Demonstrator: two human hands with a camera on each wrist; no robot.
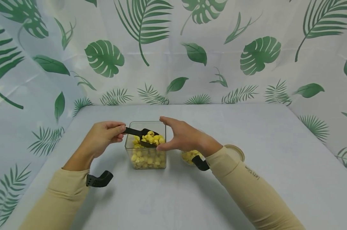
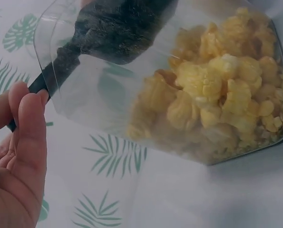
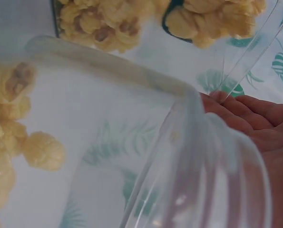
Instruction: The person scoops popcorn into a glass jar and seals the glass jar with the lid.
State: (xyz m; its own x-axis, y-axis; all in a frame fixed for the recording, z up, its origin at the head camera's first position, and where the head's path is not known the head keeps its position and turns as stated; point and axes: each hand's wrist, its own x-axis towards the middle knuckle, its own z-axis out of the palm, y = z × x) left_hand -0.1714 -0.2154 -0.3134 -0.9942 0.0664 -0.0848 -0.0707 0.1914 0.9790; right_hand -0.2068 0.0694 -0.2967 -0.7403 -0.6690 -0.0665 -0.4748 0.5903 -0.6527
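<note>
My left hand (image 1: 105,135) pinches the handle of a black scoop (image 1: 133,131) between thumb and fingers. Yellow popcorn (image 1: 151,138) fills the scoop's bowl, which is over the open top of a clear square container (image 1: 127,142). More popcorn (image 2: 212,95) lies in the lower part of that container and shows through its wall. At the container's right side, my right hand (image 1: 187,135) spans the rim, thumb at the front corner and fingers at the back one. In the right wrist view its fingers (image 3: 246,111) are at the container's clear edge.
Partly hidden under my right forearm stands a clear jar (image 3: 189,142) with popcorn inside. A round gold-rimmed lid (image 1: 239,149) lies to the right of it. A white cloth covers the table (image 1: 161,198), and a leaf-patterned curtain (image 1: 167,60) hangs behind.
</note>
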